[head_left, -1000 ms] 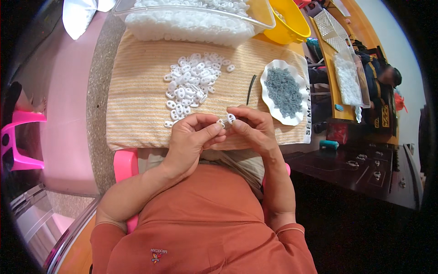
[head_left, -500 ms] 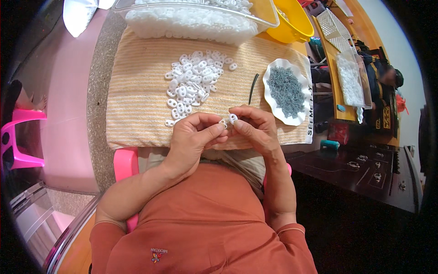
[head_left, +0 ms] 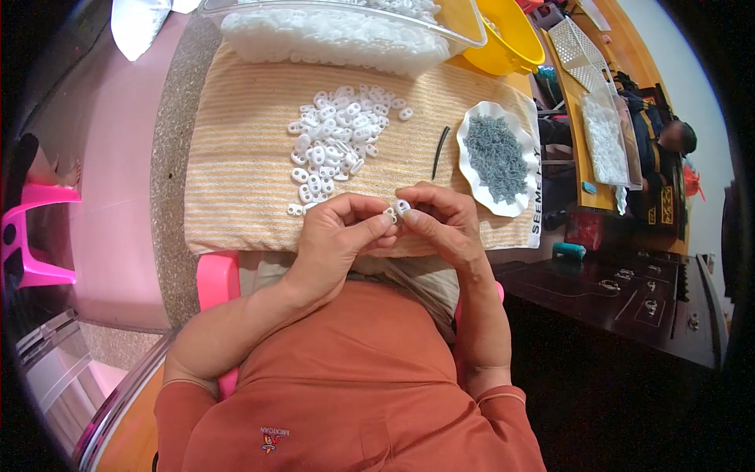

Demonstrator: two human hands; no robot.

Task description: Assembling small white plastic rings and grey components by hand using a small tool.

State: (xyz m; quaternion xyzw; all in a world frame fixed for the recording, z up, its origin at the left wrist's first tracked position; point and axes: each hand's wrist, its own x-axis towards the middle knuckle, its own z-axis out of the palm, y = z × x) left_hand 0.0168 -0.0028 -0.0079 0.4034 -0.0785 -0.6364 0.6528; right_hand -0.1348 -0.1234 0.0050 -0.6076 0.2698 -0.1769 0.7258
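Observation:
My left hand (head_left: 346, 234) pinches a small white plastic piece (head_left: 390, 212) between thumb and forefinger. In the fingertips of my right hand (head_left: 442, 222) is a white oval plastic piece (head_left: 403, 208) with holes. The two pieces are close together above the near edge of a striped towel (head_left: 252, 157); I cannot tell whether they touch. Just beyond my left hand lies a loose pile of white oval two-holed pieces (head_left: 330, 134). Farther right, a white wavy-rimmed dish (head_left: 465, 175) holds many tiny grey coils that look like springs (head_left: 497, 157).
A thin black rod (head_left: 440, 153) lies between pile and dish. At the back stand a clear bin (head_left: 338, 39) full of white pieces and a yellow basin (head_left: 515, 51). A person (head_left: 668, 141) sits at another table on the right. A pink stool (head_left: 39, 236) stands at left.
Both pieces have come slightly closer together, with the left one shifted a little to the right. The whole view has moved a touch; both grips stay the same.

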